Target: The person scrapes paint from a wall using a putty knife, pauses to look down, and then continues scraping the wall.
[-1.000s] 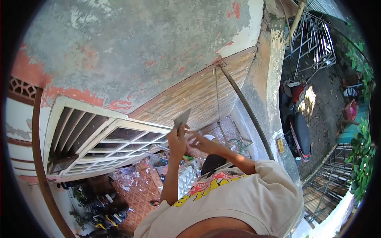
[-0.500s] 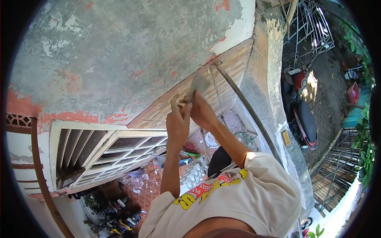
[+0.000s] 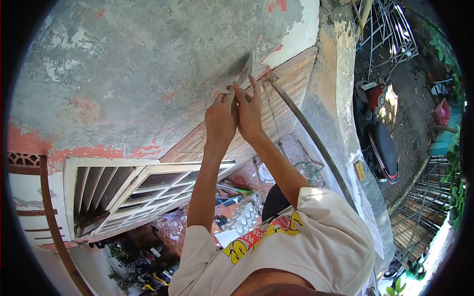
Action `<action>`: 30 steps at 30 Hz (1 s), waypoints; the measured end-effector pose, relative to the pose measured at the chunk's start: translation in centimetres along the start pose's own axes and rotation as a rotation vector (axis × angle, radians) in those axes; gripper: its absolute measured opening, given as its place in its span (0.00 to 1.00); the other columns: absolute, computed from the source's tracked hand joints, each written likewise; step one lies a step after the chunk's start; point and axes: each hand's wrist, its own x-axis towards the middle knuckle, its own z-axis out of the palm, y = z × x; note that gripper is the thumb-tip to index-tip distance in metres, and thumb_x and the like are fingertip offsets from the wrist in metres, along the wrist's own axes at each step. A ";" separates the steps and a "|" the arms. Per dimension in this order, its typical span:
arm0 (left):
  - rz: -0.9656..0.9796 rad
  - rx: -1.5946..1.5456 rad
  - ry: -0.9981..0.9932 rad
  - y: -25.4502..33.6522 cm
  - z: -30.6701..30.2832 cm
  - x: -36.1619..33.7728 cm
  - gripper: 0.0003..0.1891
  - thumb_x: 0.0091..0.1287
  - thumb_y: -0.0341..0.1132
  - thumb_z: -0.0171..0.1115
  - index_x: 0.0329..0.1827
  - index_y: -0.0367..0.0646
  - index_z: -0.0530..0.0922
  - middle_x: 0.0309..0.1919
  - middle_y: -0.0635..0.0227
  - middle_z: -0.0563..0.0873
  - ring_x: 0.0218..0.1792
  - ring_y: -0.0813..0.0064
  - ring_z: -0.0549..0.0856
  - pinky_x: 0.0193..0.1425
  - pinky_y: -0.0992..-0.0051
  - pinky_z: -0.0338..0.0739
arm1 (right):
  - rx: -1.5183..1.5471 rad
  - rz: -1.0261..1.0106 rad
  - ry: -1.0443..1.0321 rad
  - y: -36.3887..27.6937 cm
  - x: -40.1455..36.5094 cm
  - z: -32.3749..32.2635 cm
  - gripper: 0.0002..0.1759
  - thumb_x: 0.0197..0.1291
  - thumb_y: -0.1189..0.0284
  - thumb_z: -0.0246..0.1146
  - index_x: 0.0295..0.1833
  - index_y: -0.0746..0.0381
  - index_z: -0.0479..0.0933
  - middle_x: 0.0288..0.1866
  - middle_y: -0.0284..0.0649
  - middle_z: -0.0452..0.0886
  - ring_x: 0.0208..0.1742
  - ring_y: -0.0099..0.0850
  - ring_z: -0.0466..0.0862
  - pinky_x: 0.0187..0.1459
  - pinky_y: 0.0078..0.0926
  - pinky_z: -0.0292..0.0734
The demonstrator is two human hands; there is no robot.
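Both hands are raised together against the grey, patchy wall [image 3: 143, 64]. A scraper with a flat metal blade [image 3: 245, 72] points upward, its edge at or very close to the wall; its shadow falls beside it. My right hand [image 3: 251, 113] is closed around the handle, one finger extended along the blade's side. Pressed close beside it, my left hand [image 3: 220, 121] has its fingers closed at the handle too. The hands hide most of the handle. Red and white paint remnants show on the wall around the blade.
Below the wall are a tiled strip [image 3: 291, 74] and a white-framed louvred window [image 3: 153, 187]. A long pole [image 3: 313, 130] slants past my right arm. Far below lie a littered floor [image 3: 170, 229] and, at right, a parked motorcycle [image 3: 384, 148].
Both hands have moved up toward the wall, bringing the scraper blade from over the tiled strip to the painted surface. My left hand has closed in against the right.
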 end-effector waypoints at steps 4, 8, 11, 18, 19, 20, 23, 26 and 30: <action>-0.018 0.055 -0.019 0.8 1.7 1.7 0.19 0.64 0.28 0.58 0.58 0.41 0.80 0.43 0.54 0.85 0.42 0.52 0.85 0.47 0.59 0.78 | -0.035 0.007 0.098 -0.1 2.3 -0.9 0.34 0.72 0.68 0.59 0.77 0.64 0.55 0.48 0.45 0.81 0.44 0.25 0.79 0.42 0.23 0.75; -0.075 0.038 -0.003 1.5 2.5 1.7 0.19 0.63 0.29 0.58 0.59 0.39 0.79 0.43 0.53 0.85 0.44 0.52 0.85 0.49 0.59 0.78 | -0.090 0.001 0.126 -0.7 2.7 -1.2 0.31 0.71 0.68 0.60 0.75 0.67 0.61 0.43 0.41 0.82 0.40 0.22 0.78 0.38 0.21 0.74; -0.074 0.006 0.040 2.0 3.4 1.1 0.21 0.64 0.28 0.57 0.61 0.38 0.78 0.45 0.53 0.84 0.44 0.52 0.85 0.48 0.59 0.77 | -0.129 -0.011 0.113 -1.2 3.2 -1.8 0.28 0.71 0.67 0.61 0.72 0.68 0.66 0.38 0.37 0.82 0.36 0.20 0.78 0.36 0.19 0.73; -0.095 0.062 -0.003 3.3 2.8 1.5 0.23 0.64 0.27 0.55 0.64 0.38 0.76 0.47 0.51 0.84 0.45 0.51 0.85 0.48 0.58 0.78 | -0.091 0.044 0.065 -1.4 4.1 -2.5 0.19 0.71 0.67 0.61 0.61 0.67 0.76 0.30 0.31 0.79 0.30 0.17 0.76 0.29 0.19 0.70; -0.089 0.067 0.015 3.3 3.0 1.5 0.23 0.65 0.27 0.55 0.65 0.38 0.75 0.46 0.50 0.83 0.43 0.51 0.85 0.47 0.58 0.79 | -0.102 0.036 0.055 -1.9 3.9 -2.1 0.18 0.71 0.67 0.61 0.60 0.68 0.76 0.30 0.31 0.79 0.29 0.17 0.76 0.29 0.20 0.71; -0.085 0.071 0.031 3.1 3.3 1.2 0.23 0.65 0.28 0.55 0.65 0.38 0.74 0.46 0.49 0.83 0.41 0.50 0.85 0.45 0.57 0.80 | -0.088 0.032 0.048 -2.2 4.1 -1.9 0.17 0.71 0.68 0.60 0.59 0.67 0.77 0.30 0.31 0.79 0.29 0.18 0.76 0.29 0.20 0.71; -0.064 0.106 0.038 3.1 3.5 1.5 0.24 0.65 0.29 0.55 0.66 0.38 0.73 0.45 0.48 0.82 0.39 0.49 0.86 0.43 0.57 0.81 | -0.077 0.031 0.046 -2.2 4.0 -2.0 0.15 0.71 0.69 0.60 0.57 0.67 0.77 0.31 0.32 0.79 0.29 0.18 0.77 0.29 0.21 0.71; -0.039 0.101 0.045 2.5 3.7 1.9 0.24 0.66 0.29 0.55 0.66 0.38 0.73 0.45 0.47 0.83 0.39 0.49 0.86 0.43 0.58 0.81 | -0.132 0.013 0.065 -1.8 4.7 -2.2 0.14 0.72 0.70 0.59 0.56 0.67 0.77 0.32 0.33 0.79 0.31 0.19 0.77 0.31 0.20 0.72; -0.059 0.071 0.040 2.7 3.2 0.9 0.23 0.66 0.29 0.54 0.66 0.37 0.74 0.46 0.47 0.83 0.40 0.49 0.86 0.44 0.56 0.81 | -0.144 0.010 0.046 -1.5 3.7 -1.9 0.14 0.72 0.69 0.58 0.56 0.67 0.78 0.33 0.33 0.79 0.32 0.19 0.77 0.34 0.20 0.72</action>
